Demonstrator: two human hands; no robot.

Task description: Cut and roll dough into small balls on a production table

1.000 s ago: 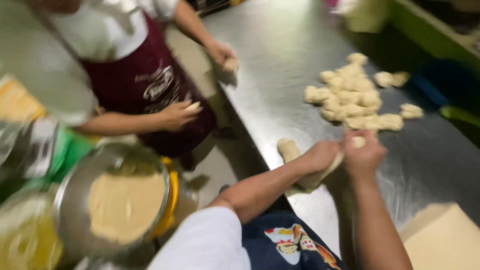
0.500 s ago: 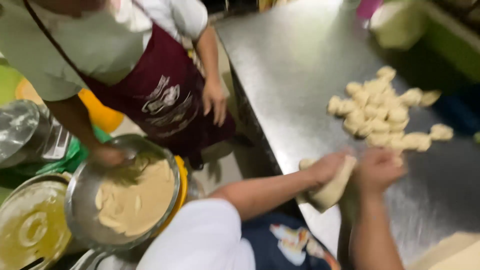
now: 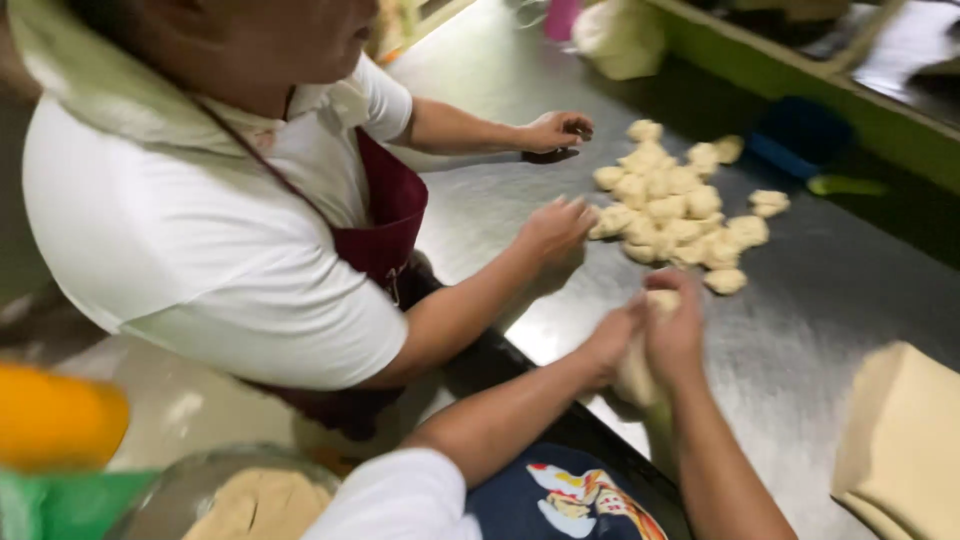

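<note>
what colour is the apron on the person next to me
Dark maroon apron, worn over a white shirt; the head view shows it.

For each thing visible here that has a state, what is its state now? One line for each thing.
left hand: closed on the dough roll
right hand: closed on the dough roll
dough roll: held upright between both hands, over the steel table
dough pieces: heaped loosely on the table
co-worker's hand: fingers touching the heap's edge
co-worker's other hand: resting on the table
dough slab: lying uncut at the right
metal bowl: holds dough

Roughly twenty dough pieces (image 3: 680, 205) (blurred), one dough slab (image 3: 905, 440)
</note>
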